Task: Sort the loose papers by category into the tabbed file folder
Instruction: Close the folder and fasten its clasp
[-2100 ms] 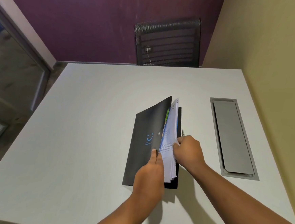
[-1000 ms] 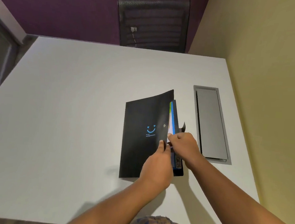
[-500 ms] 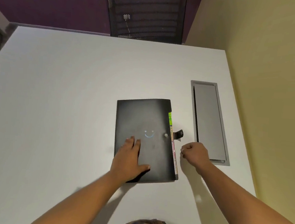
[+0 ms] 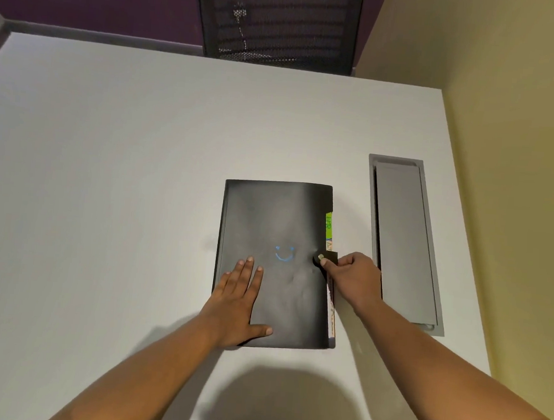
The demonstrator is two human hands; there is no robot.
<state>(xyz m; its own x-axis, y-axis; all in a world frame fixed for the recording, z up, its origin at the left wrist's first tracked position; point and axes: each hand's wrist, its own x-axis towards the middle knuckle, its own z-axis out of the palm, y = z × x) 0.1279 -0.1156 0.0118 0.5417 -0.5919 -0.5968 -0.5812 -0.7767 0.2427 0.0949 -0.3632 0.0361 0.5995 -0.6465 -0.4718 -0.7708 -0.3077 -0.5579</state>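
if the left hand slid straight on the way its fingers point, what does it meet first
Likely nothing raised: the left hand lies flat on the black folder, so it would slide along the cover, left of the blue smiley, then off the far edge onto the table.

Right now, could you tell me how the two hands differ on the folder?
The left hand lies flat and spread on the folder; the right hand is curled, pinching the snap strap. The left hand is by the spine, the right hand at the tabbed edge. Both touch the folder.
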